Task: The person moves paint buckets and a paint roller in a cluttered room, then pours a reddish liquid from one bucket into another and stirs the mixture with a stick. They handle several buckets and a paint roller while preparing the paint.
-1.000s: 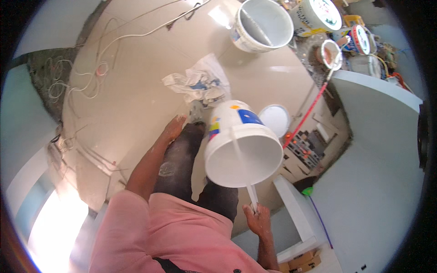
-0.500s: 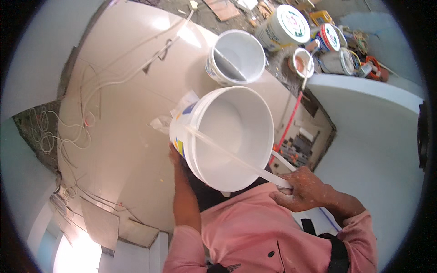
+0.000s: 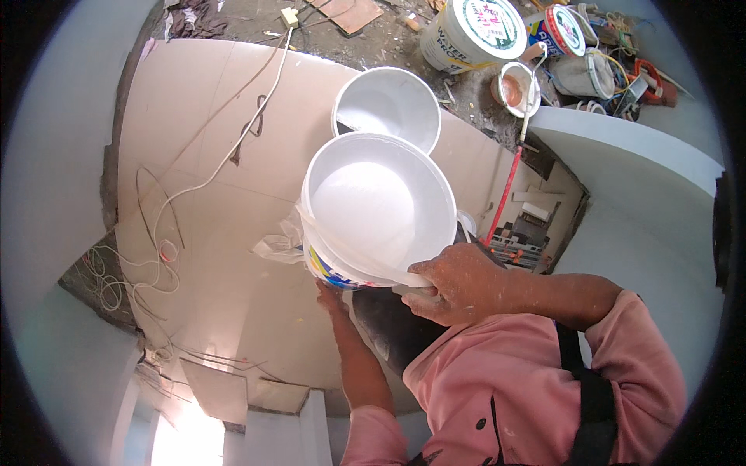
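A large white plastic bucket [image 3: 423,206] with a coloured label is held in front of me, tilted, its wide mouth facing up. Its inside is white, with a bright pale surface at the bottom; whether that is liquid I cannot tell. My right hand [image 3: 449,283] is closed round the bucket's white handle at the near right side. Low on the bucket's left outer side, my left hand [image 3: 332,297] holds it, most fingers hidden beneath. Just beyond, a second white bucket [image 3: 404,97] stands on the tiled floor, its near rim covered by the held one.
A lidded white bucket [image 3: 474,35], a smaller red-lidded pail [image 3: 558,33] and a small pail [image 3: 517,89] stand at the far right. A red pole [image 3: 505,190] leans nearby. White cable [image 3: 206,182] trails across the tiles. Crumpled plastic [image 3: 278,247] lies left of the bucket.
The held bucket has moved away from me and now overlaps the second bucket's near rim. My right hand has shifted left and away with the handle; my left hand has moved right.
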### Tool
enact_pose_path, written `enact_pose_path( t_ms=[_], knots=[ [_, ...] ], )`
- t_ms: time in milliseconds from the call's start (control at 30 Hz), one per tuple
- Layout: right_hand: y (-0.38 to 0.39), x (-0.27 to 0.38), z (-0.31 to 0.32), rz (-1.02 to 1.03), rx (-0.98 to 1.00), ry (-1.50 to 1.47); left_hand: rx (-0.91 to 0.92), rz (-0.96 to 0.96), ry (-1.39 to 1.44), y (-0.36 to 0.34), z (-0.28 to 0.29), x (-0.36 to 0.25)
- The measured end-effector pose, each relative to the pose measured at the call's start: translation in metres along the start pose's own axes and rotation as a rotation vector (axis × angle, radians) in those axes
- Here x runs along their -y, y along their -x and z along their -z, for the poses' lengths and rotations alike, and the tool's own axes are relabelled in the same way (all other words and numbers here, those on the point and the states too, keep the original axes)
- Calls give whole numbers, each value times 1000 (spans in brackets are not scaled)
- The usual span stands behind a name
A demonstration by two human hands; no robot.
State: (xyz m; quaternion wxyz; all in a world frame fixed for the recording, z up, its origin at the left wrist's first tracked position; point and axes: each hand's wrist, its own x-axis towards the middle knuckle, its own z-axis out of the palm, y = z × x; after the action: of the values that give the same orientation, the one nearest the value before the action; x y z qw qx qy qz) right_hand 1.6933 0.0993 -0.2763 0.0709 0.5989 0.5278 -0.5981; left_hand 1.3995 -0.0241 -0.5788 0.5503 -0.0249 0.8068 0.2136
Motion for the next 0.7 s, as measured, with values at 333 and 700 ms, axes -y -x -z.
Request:
enact_pose_path(
  t_ms=[333,700],
  knots=[
    [-17,-42,34,72,-153,-84,-65,-32,-137,48,-14,-21],
    [-31,-58,58,59,-158,-153,-21,-36,-204,83,-28,-51]
  ],
)
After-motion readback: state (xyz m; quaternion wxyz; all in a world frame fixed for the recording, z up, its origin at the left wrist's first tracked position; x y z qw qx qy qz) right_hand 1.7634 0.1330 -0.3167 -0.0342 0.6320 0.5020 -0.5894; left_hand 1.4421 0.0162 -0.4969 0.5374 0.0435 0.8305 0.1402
